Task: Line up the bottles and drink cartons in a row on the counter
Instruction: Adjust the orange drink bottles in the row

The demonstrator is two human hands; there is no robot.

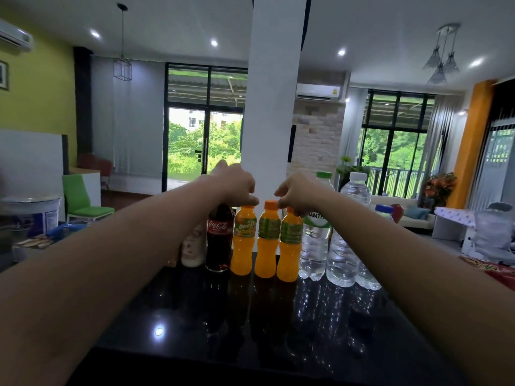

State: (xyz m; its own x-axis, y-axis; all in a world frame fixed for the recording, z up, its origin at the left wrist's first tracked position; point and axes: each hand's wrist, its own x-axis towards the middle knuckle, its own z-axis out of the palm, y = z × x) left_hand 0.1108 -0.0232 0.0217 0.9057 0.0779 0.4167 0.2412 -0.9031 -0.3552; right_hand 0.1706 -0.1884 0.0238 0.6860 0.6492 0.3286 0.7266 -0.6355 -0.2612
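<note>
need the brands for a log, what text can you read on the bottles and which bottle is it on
"Coca-Cola" on the red label of the dark cola bottle.
"DeeDo" on the green label of the leftmost orange juice bottle.
"NAMTH", cut off by the right hand, on the green-capped water bottle.
Other labels are too blurred to read.

Both bare forearms stretched forward, left hand [237,185] and right hand [296,195] knuckles-up, fingers curled downward
</note>
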